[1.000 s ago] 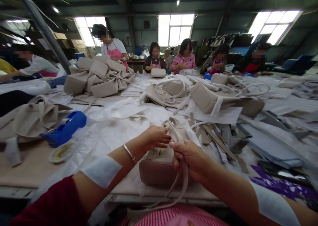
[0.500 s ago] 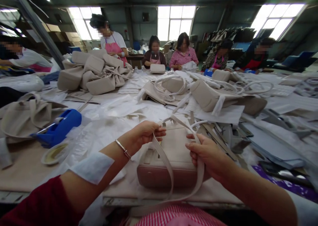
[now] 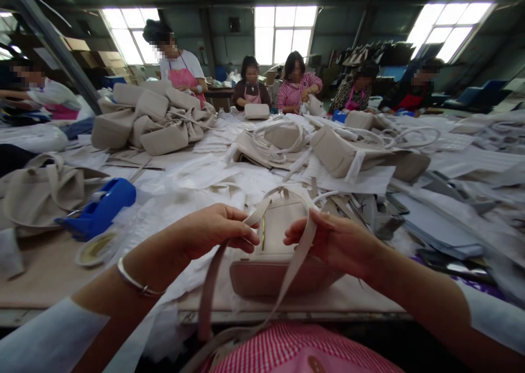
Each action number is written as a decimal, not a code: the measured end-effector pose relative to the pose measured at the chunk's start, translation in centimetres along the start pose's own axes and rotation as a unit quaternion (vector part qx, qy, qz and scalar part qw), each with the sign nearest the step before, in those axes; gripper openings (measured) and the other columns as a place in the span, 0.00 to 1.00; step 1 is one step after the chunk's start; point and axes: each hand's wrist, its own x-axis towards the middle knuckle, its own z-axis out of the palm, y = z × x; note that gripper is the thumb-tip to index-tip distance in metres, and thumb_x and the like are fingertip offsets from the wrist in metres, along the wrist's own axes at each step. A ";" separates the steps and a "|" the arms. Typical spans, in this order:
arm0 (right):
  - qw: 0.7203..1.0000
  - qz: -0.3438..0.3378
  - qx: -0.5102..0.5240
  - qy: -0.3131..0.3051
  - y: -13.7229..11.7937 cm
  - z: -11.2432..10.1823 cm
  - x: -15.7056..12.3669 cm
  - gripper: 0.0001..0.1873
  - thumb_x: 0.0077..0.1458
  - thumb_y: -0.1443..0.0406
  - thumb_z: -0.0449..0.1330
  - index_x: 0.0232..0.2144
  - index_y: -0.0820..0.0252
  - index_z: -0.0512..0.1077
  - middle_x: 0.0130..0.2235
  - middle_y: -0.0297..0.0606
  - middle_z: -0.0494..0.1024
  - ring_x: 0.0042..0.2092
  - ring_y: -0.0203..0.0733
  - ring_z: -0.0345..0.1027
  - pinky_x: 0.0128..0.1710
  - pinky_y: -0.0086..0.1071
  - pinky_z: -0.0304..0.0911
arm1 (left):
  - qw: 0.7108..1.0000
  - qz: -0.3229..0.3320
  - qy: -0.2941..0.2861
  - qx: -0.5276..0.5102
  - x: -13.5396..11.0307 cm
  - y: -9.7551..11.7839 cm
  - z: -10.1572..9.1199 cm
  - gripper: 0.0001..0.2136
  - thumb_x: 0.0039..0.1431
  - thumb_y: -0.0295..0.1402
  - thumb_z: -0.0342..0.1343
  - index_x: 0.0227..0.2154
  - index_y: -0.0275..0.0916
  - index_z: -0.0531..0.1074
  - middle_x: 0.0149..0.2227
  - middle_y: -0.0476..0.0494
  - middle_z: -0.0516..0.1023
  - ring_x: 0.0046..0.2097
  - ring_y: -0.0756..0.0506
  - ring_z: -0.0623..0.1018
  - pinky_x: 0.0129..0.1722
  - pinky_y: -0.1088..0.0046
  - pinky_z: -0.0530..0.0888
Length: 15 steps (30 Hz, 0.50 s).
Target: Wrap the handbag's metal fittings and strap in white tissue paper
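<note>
A small beige handbag [image 3: 283,252] lies flat at the near edge of the table, its long strap [image 3: 211,291] looping down toward my lap. My left hand [image 3: 213,232] pinches the strap on the left side, fingers closed round it. On the right side of the strap, my right hand [image 3: 334,240] grips it just above the bag. Both hands hover over the bag, a short gap between them.
A blue tape dispenser [image 3: 100,208] and a tape roll [image 3: 95,248] lie at the left. Piles of beige bags [image 3: 151,121] and loose bags with straps [image 3: 340,154] cover the table, with white paper and card strips [image 3: 369,214]. Several other people work along the far side.
My hands have drawn closer together and nearer to me, pulling the strap up from the bag. The view has tilted down slightly.
</note>
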 end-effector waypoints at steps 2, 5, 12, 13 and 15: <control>0.998 0.008 -0.012 -0.054 0.3 0.5 0.6 0.21 0.61 0.56 0.57 0.40 0.69 0.80 0.43 0.50 0.82 0.45 0.45 0.76 0.47 0.34 0.68 | 0.999 0.015 -0.001 -0.037 -0.5 1.0 -0.1 0.11 0.49 0.35 0.66 0.34 0.33 0.80 0.35 0.36 0.84 0.36 0.43 0.82 0.42 0.67 0.78; 0.997 0.008 -0.034 -0.075 0.9 2.0 1.5 0.17 0.59 0.61 0.59 0.43 0.67 0.79 0.48 0.48 0.80 0.46 0.45 0.75 0.50 0.36 0.67 | 0.988 0.068 0.057 -0.124 -0.4 1.5 0.4 0.11 0.54 0.38 0.64 0.34 0.34 0.79 0.30 0.40 0.82 0.33 0.45 0.81 0.36 0.70 0.78; 0.997 -0.052 -0.002 -0.053 3.3 5.2 3.4 0.15 0.56 0.57 0.63 0.40 0.63 0.78 0.41 0.43 0.81 0.44 0.44 0.75 0.46 0.36 0.67 | 0.970 0.141 0.166 -0.107 -0.7 -3.2 4.7 0.13 0.55 0.39 0.65 0.37 0.35 0.77 0.36 0.42 0.82 0.38 0.45 0.81 0.42 0.69 0.77; 0.997 -0.057 -0.005 -0.043 3.7 5.3 3.7 0.14 0.56 0.56 0.63 0.37 0.62 0.77 0.37 0.40 0.81 0.41 0.42 0.75 0.45 0.35 0.68 | 0.968 0.138 0.178 -0.108 -1.0 -4.1 5.3 0.14 0.55 0.40 0.65 0.40 0.37 0.77 0.38 0.43 0.82 0.40 0.44 0.81 0.45 0.68 0.76; 0.997 -0.066 -0.011 -0.029 4.5 5.4 4.2 0.14 0.55 0.55 0.64 0.31 0.62 0.75 0.30 0.36 0.79 0.33 0.37 0.72 0.39 0.31 0.68 | 0.968 0.114 0.188 -0.120 -1.6 -5.6 6.2 0.18 0.55 0.41 0.64 0.46 0.40 0.75 0.40 0.45 0.82 0.41 0.43 0.81 0.46 0.68 0.76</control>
